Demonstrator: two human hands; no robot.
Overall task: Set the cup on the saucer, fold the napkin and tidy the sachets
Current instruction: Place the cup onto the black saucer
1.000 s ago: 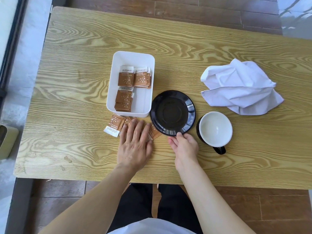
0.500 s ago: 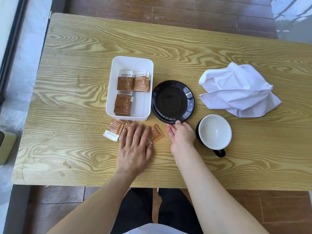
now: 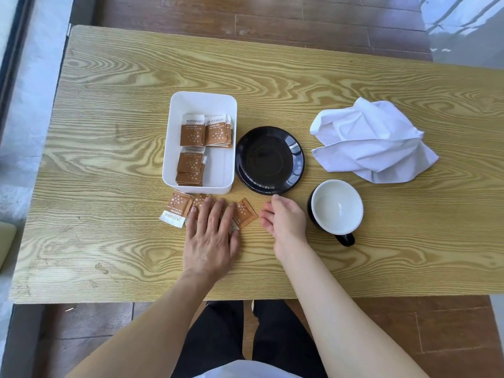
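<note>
A black saucer (image 3: 269, 160) lies bare at the table's middle. To its lower right stands an empty cup (image 3: 337, 206), black outside and white inside, handle toward me. A crumpled white napkin (image 3: 371, 141) lies at the right. A white tray (image 3: 201, 105) left of the saucer holds several brown sachets (image 3: 192, 130). More loose sachets (image 3: 177, 207) lie in front of the tray. My left hand (image 3: 211, 236) rests flat on some of them, fingers spread. My right hand (image 3: 285, 221) hovers just in front of the saucer, fingers loosely curled, holding nothing.
The wooden table (image 3: 109, 132) ends close to my body at the front edge; dark trousers and brown floorboards show below it. A pale object (image 3: 5, 246) sits past the table's left edge.
The saucer has slid away from me, up beside the tray, uncovering a sachet. My right hand has let go of its rim and drawn back. The left hand stays on the sachets.
</note>
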